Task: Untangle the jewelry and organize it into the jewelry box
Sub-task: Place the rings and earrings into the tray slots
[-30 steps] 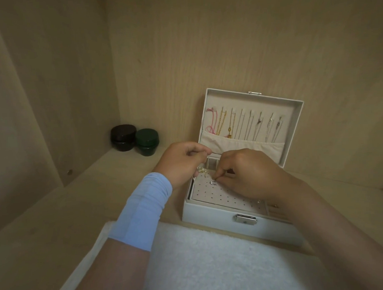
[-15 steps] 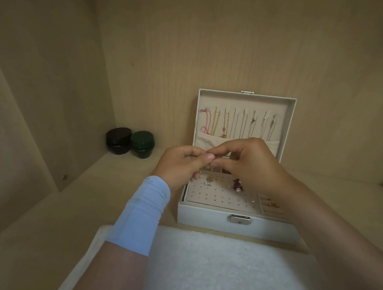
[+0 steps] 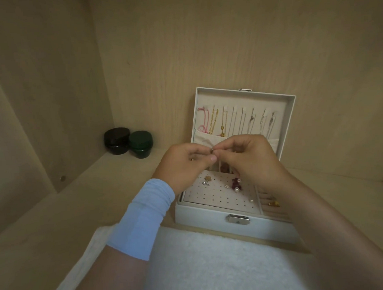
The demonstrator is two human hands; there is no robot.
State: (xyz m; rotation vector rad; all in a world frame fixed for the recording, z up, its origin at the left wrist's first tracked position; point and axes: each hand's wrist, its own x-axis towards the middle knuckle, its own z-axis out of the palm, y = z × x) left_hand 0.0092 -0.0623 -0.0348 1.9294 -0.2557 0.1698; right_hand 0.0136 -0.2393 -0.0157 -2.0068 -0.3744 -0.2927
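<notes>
Both hands pinch one tiny metal bit over the open box.

My left hand [image 3: 182, 164] and right hand [image 3: 249, 160] meet fingertip to fingertip, both clamped on the bit [image 3: 212, 151]. It's too small to tell whether it's a clasp or an earring part. I hold it above the box [image 3: 232, 228], likely so a slip drops it onto the pad [image 3: 214, 198] and not the shelf. Two-hand pinch because it probably needs pulling apart. Chains [image 3: 239, 123] already hang in the lid [image 3: 287, 119], and studs sit on the pad. The towel [image 3: 212, 263] lies in front of the box, and the jars [image 3: 129, 140] are well apart at the back left.
</notes>
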